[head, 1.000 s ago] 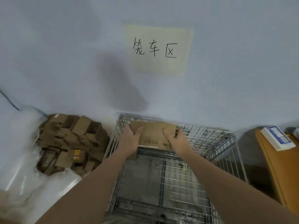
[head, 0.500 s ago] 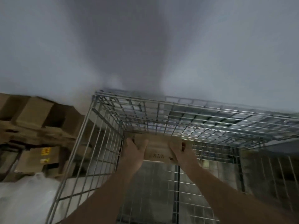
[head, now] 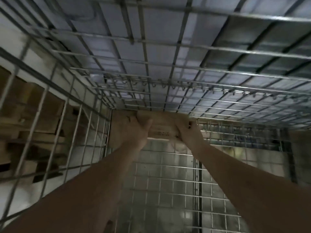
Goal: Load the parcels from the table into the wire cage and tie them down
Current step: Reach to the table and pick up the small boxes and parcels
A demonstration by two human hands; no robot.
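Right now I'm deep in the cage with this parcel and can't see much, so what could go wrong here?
Two risks. The parcel hangs off the cage floor, held only at its ends by your left hand and right hand; a slipping grip would drop it. The far corner is close, so knuckles could scrape the wires.
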